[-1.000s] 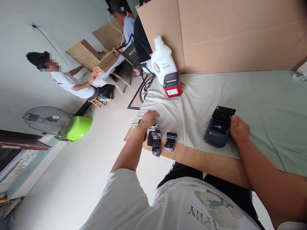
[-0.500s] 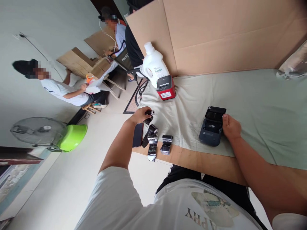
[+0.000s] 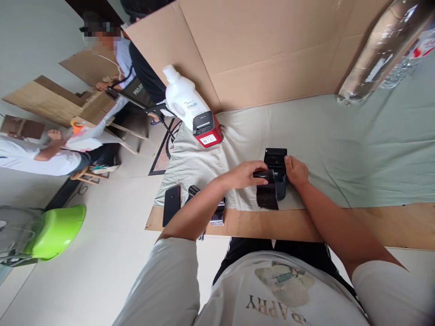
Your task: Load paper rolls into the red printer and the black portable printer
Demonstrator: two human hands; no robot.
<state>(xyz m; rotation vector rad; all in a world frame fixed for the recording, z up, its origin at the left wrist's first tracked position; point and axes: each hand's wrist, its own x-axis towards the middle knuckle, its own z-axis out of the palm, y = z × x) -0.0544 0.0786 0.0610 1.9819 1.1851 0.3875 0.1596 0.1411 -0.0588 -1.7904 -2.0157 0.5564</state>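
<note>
Two hands meet at the small dark printer (image 3: 277, 174) on the cloth: the left hand (image 3: 243, 174) grips a black roll (image 3: 265, 192), the right hand (image 3: 296, 171) clasps the printer's side. Loading seems underway; next, the roll needs careful seating inside the open bay.

Upside-down letters "APHY" are printed on the person's white shirt (image 3: 285, 290), "PROJE" in white is seen inverted on a black chair back (image 3: 136, 89), while labels on the white bottle (image 3: 183, 97) and red printer (image 3: 207, 130) stay illegible.
</note>
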